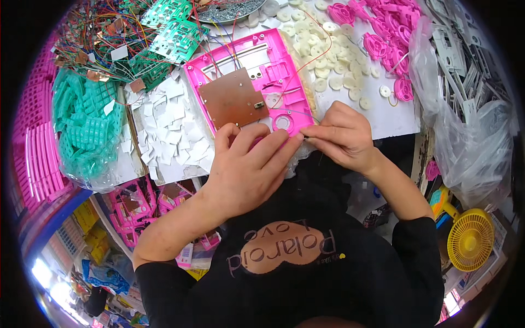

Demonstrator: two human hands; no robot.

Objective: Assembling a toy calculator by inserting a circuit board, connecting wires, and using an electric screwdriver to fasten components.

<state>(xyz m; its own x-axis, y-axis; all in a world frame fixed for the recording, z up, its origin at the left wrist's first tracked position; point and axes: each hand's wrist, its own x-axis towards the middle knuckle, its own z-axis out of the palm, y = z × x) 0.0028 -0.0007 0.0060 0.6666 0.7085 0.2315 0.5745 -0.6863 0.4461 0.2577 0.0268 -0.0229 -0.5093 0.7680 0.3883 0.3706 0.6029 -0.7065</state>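
- Head view, centre: one pink plastic housing [298,97], open side up, on the worktable, its near edge under the hands.
- One brown circuit board [229,95], copper-toned face up, tilted across the housing; a small slide switch [258,105] near its right edge; thin wires [234,46] beyond its far edge.
- Left hand [249,156]: fingers bent and spread over the near edges of board and housing (how firmly it grips, cannot tell).
- Right hand [344,134]: thumb and forefinger pinched narrow on a small dark piece [305,138], too small to identify, at the housing's near right corner, beside the left fingertips.
- Left of the housing: loose white paper slips [169,123]; teal rubber keypads [90,123]; above these, green circuit boards [178,41] among tangled wires.
- Right of the housing: cream plastic discs [333,49], pink moulded parts [388,30], grey plastic parts [451,49].
- Lower right: one yellow fan [470,240].
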